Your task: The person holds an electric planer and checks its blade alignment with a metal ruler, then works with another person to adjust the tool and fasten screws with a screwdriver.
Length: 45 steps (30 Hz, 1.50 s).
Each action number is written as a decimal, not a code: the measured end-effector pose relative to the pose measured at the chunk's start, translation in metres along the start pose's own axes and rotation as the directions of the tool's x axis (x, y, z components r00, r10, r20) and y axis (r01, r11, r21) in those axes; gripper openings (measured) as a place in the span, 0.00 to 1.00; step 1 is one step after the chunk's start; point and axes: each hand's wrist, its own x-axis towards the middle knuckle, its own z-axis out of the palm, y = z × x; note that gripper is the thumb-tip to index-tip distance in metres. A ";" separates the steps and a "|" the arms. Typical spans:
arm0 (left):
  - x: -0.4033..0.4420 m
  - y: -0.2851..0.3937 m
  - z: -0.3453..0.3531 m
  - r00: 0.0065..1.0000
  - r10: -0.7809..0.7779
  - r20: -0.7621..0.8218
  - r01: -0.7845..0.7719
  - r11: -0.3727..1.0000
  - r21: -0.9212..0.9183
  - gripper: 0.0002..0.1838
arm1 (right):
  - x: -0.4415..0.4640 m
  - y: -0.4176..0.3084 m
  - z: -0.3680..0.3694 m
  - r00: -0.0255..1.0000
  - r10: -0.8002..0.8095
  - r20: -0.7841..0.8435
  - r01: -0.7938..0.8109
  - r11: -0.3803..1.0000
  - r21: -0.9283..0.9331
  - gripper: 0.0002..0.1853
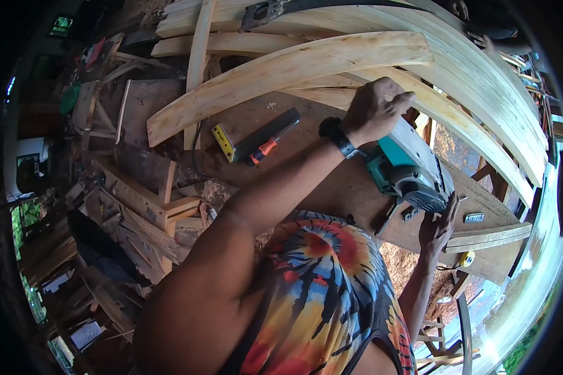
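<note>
A teal and grey power tool, by its look a belt sander (pixel 413 165), is tilted over the brown board (pixel 350 187) before me. My left hand (pixel 381 109), with a dark watch on its wrist, curls its fingers closed at the far end of the sander. At the near end, my right hand (pixel 438 228) has its fingers against the grey vented housing and seems to grip it; its palm side is partly hidden. Left of the left forearm lie a try square (pixel 247 139) with a yellow handle and a chisel (pixel 266 150) with an orange and black handle.
A curved wooden plank (pixel 294 69) lies beyond the left hand, with stacked boards (pixel 481 94) behind and a handsaw (pixel 275 14) on top. A wood strip (pixel 491 237) and a yellow tape measure (pixel 466 259) are at right. Wooden frames (pixel 137 206) crowd the left.
</note>
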 end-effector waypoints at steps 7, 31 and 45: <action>-0.020 -0.023 -0.052 0.980 -0.056 0.189 0.067 0.996 -0.055 0.18 | -0.002 -0.003 0.004 0.988 -0.125 -0.086 0.115 0.988 -0.106 0.43; -0.143 -0.143 -0.278 0.977 -0.194 0.092 0.026 0.530 0.847 0.19 | -0.004 -0.008 0.000 0.998 0.037 -0.047 -0.033 0.996 0.079 0.41; 0.002 -0.009 -0.207 0.969 -0.248 0.019 0.226 0.910 0.347 0.16 | -0.006 -0.013 -0.001 0.992 0.128 -0.003 -0.127 0.990 0.066 0.42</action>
